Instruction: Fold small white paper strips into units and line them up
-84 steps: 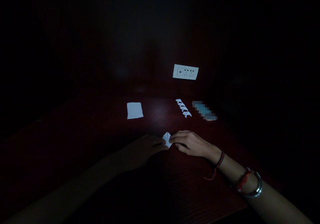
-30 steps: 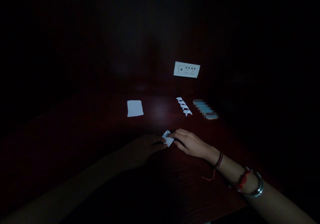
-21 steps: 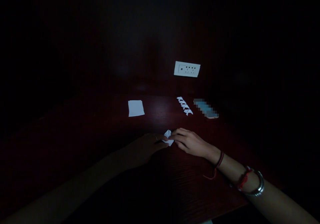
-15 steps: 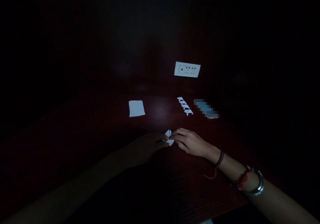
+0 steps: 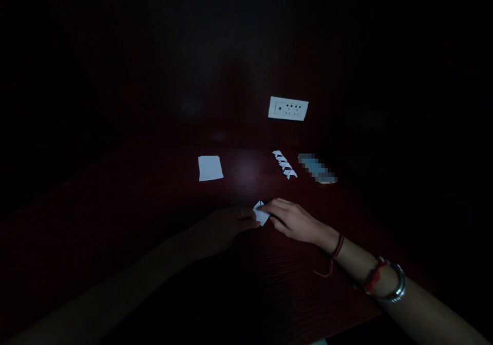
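Note:
A small piece of folded white paper lies on the dark red table between my hands, with a crease or slit at its top corner. My left hand, dim in shadow and wearing a ring, grips the paper's left side with thumb and fingers. From the right, my right hand rests its fingertips on the paper's upper right part, its thumb low by the right edge. The fingers hide part of the folds. Beyond my hands, several small folded paper pieces lie in a slanting row.
A stack of white paper sheets lies at the back left of the table. To the right of the folded row is a phone, its screen blurred out. A white socket panel is on the dark wall behind.
My left fingers have drawn back slightly to the paper's left edge, uncovering more of its middle. My right hand stays almost in place, its fingertips still on the paper.

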Motion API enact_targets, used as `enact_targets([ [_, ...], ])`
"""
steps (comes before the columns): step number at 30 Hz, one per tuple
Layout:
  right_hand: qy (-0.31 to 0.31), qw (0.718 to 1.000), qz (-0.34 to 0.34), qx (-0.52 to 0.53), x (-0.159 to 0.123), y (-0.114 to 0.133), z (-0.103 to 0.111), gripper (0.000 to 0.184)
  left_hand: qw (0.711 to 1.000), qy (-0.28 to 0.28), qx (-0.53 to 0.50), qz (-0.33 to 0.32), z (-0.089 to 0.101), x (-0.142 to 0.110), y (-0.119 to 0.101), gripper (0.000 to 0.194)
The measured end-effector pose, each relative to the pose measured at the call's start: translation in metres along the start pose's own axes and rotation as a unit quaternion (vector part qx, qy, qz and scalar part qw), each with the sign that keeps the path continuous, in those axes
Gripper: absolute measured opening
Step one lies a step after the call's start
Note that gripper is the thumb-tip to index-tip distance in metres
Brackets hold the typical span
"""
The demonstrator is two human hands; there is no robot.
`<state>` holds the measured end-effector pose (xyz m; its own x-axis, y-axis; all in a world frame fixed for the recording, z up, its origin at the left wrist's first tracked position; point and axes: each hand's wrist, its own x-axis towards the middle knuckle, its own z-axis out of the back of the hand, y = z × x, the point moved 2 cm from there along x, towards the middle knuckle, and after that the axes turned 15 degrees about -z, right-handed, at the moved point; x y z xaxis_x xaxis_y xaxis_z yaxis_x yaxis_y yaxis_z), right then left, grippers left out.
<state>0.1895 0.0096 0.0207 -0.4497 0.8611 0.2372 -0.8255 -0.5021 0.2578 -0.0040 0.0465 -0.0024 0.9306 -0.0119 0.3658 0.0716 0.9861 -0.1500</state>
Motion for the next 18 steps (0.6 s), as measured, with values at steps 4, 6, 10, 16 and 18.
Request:
enact_targets([
  [4, -0.004, 1.000, 0.007, 0.013, 0.000, 0.000, 0.000, 0.032, 1.000, -0.004, 0.002, -0.004, -0.001, -0.002, 0.001, 0.048],
  [6, -0.006, 1.000, 0.005, 0.017, -0.001, -0.001, 0.001, 0.032, 1.000, -0.003, 0.002, -0.009, -0.001, -0.002, 0.000, 0.049],
  [10, -0.009, 1.000, 0.014, 0.018, -0.001, -0.001, 0.001, 0.027, 1.000, -0.013, -0.008, -0.014, 0.002, 0.002, -0.006, 0.046],
  [16, -0.014, 0.999, 0.023, 0.037, -0.002, -0.004, 0.001, 0.023, 0.999, -0.019, 0.029, -0.009, 0.002, 0.006, -0.014, 0.040],
  [18, -0.024, 0.998, 0.016, 0.050, -0.002, -0.006, 0.002, 0.025, 0.999, -0.020, 0.047, -0.005, 0.002, 0.005, -0.016, 0.039],
])
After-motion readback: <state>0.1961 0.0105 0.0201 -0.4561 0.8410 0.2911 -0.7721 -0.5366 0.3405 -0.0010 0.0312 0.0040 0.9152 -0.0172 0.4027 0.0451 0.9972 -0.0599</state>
